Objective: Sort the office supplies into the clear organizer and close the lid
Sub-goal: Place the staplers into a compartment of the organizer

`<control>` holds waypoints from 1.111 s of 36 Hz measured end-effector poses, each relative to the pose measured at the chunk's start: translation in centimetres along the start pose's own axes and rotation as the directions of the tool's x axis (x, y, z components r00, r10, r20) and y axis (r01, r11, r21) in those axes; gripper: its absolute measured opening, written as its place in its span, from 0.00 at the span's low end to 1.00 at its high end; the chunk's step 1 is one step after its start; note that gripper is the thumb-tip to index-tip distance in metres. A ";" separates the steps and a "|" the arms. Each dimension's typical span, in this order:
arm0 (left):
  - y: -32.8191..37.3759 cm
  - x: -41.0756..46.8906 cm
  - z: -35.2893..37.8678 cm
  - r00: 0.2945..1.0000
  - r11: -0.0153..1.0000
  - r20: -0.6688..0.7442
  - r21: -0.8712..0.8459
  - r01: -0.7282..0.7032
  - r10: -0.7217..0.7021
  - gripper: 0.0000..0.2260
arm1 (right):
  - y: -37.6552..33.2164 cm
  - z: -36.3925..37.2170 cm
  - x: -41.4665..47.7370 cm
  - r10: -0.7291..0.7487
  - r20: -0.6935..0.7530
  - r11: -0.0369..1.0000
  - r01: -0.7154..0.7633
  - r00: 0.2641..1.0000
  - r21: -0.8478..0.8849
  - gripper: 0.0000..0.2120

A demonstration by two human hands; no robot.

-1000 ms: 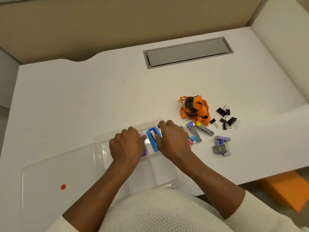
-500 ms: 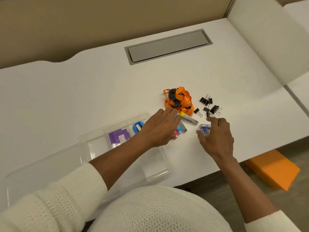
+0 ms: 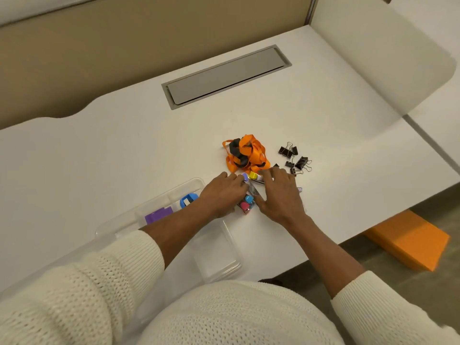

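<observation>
The clear organizer (image 3: 220,260) lies open at the desk's front, with a blue tape dispenser (image 3: 188,199) and a purple box (image 3: 158,215) in its far compartments. Its clear lid (image 3: 62,263) stretches left under my sleeve. Just right of the organizer is a cluster of small metal tools with a yellow tip (image 3: 253,175), a purple tip (image 3: 245,176) and blue and pink tips (image 3: 247,204). My left hand (image 3: 221,195) rests on the cluster's left side, fingertips at the purple tip. Fingers spread, my right hand (image 3: 278,195) covers its right side. A purple staple box edge (image 3: 299,189) peeks out beside it.
An orange lanyard (image 3: 246,153) lies bunched just beyond my hands. Several black binder clips (image 3: 296,158) lie to its right. A grey cable hatch (image 3: 224,75) is set into the white desk (image 3: 99,150) farther back. An orange box (image 3: 410,240) sits on the floor at right.
Both hands left the organizer, where the blue dispenser now lies. My right hand reached the staple boxes, then shifted left to meet my left hand over the metal tools.
</observation>
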State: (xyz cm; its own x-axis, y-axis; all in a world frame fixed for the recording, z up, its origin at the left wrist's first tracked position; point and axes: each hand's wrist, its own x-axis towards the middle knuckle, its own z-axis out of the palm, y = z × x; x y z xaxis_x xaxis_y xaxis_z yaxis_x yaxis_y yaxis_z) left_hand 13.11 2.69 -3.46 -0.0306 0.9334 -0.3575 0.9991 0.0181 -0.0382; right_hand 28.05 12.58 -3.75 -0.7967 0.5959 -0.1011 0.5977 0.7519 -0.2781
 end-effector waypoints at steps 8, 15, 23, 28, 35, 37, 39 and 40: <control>-0.6 0.4 -0.2 0.991 0.987 0.023 0.081 -0.136 0.134 0.22 | 0.6 0.6 1.7 -0.042 0.072 0.999 0.043 0.997 -0.024 0.25; -1.3 0.6 -0.6 0.977 0.972 0.064 0.108 -0.210 0.204 0.17 | 0.6 0.3 2.4 -0.035 0.110 0.999 0.034 0.993 0.011 0.22; -2.7 -0.9 -1.7 0.994 0.991 -0.039 0.082 -0.103 0.106 0.14 | 1.4 -0.2 3.2 0.001 0.102 0.998 -0.008 0.995 0.067 0.21; -3.3 -4.4 -3.5 0.973 0.971 -0.169 -0.207 0.122 -0.158 0.17 | 1.2 -1.0 3.1 0.060 0.034 0.987 -0.064 0.998 0.146 0.17; -1.3 -12.1 -5.5 0.736 0.463 -0.113 -0.837 0.292 -0.668 0.19 | -1.3 -4.0 1.7 0.158 -0.026 0.930 -0.140 0.987 0.341 0.18; -0.1 -14.1 -4.8 0.626 0.266 0.003 -0.904 0.336 -0.779 0.15 | -2.7 -4.9 0.9 0.176 -0.003 0.896 -0.159 0.984 0.415 0.17; 1.0 -16.1 -3.5 0.550 0.119 0.116 -0.920 0.373 -0.827 0.12 | -4.2 -5.6 -0.1 0.165 0.052 0.869 -0.170 0.985 0.464 0.17; 1.6 -17.0 -2.7 0.522 0.061 0.165 -0.919 0.389 -0.837 0.11 | -4.9 -5.7 -0.7 0.153 0.090 0.859 -0.177 0.984 0.480 0.17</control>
State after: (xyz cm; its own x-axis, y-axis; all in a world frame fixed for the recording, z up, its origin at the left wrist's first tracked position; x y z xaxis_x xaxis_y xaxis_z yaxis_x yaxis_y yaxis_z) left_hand 15.33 -12.19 5.06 -0.8570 0.4128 -0.3084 0.0764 0.6937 0.7162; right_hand 26.21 10.08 3.17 -0.7008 0.6758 -0.2284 0.6118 0.4048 -0.6796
